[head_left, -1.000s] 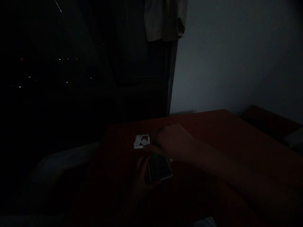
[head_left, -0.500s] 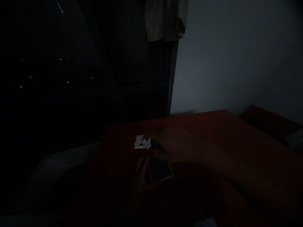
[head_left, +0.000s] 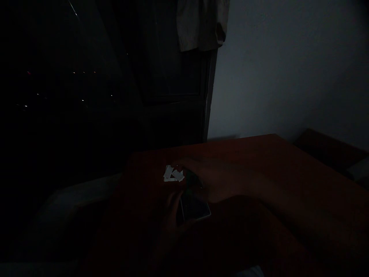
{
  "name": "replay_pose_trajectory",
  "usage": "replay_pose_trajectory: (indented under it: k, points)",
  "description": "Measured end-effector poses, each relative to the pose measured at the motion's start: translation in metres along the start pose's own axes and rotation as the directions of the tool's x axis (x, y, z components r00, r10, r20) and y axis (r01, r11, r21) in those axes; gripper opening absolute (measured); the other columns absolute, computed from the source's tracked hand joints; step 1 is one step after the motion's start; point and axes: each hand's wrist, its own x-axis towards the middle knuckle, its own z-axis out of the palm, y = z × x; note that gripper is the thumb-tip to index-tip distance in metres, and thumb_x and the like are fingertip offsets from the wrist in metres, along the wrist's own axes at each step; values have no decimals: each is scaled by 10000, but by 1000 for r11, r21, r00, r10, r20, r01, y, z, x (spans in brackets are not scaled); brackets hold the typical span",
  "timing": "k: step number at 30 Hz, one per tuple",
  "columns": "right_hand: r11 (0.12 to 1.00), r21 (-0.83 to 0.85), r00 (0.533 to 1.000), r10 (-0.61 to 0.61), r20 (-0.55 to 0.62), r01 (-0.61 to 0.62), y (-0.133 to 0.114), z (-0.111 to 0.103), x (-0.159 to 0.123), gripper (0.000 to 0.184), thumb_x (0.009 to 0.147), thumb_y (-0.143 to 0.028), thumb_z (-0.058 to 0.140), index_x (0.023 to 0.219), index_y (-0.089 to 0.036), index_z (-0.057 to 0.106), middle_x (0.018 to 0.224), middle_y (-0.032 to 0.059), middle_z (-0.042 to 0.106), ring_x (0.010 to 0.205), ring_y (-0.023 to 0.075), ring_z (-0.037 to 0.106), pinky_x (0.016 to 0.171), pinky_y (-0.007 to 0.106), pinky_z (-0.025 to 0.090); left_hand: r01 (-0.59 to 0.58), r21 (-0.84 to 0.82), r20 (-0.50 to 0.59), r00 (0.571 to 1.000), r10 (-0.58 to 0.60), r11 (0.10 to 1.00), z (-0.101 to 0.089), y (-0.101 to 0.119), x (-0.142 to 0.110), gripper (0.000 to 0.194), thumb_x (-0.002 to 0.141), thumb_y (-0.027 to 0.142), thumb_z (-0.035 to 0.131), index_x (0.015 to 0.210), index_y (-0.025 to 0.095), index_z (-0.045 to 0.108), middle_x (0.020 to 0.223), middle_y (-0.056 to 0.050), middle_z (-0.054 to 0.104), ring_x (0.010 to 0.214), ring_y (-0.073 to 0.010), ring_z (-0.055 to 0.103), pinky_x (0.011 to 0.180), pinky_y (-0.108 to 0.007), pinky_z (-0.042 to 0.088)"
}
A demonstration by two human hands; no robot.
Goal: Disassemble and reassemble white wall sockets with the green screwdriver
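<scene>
The scene is very dim. My left hand (head_left: 172, 217) grips the left and near sides of a dark rectangular object (head_left: 197, 207) with a thin pale rim, perhaps a small box or device. Just beyond it, my right hand (head_left: 215, 179) reaches in from the right, fingers curled around a small dark-green item (head_left: 192, 180) whose kind I cannot make out. This item is over or against the far edge of the rectangular object. Several white strips (head_left: 173, 174), flat like paper or card, lie on the table left of my right fingertips.
The reddish-brown table (head_left: 253, 148) runs back to a pale wall (head_left: 282, 77). A dark window (head_left: 72, 84) with small lights fills the left. Cloth (head_left: 201, 27) hangs above. Something pale (head_left: 252, 271) lies at the bottom edge.
My right hand has shifted slightly and turned, so the dark-green item and more of the white strips show. The left hand and rectangular object stay in place.
</scene>
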Motion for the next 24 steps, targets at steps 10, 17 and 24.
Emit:
replay_pose_trajectory:
  k: [10,17,24]
  points:
    - [1000,-18,998,16,60,-15,0,-2,-1,474,789,-240,632,1238,-177,495,1093,90,672,912,197,650,662,251,449,-9,60,19,1000,8,998,3,-9,0,745,781,396,667,1415,270,297,1449,-101,318,1325,-304,348,1060,-478,350]
    - [930,-285,972,225,-62,-233,-1,2,2,372,920,-470,431,1028,-160,607,839,99,708,716,238,669,582,305,426,3,57,18,1000,-4,998,4,-9,0,754,763,406,668,1416,269,319,1448,-101,331,1328,-324,349,1061,-482,351]
    - [1000,-25,998,-5,60,7,0,-5,-4,579,744,-240,651,1285,-181,452,1097,101,663,906,209,648,658,259,455,-32,86,6,999,31,996,3,-13,0,763,760,447,674,1414,266,327,1431,-105,357,1294,-322,396,1033,-480,387]
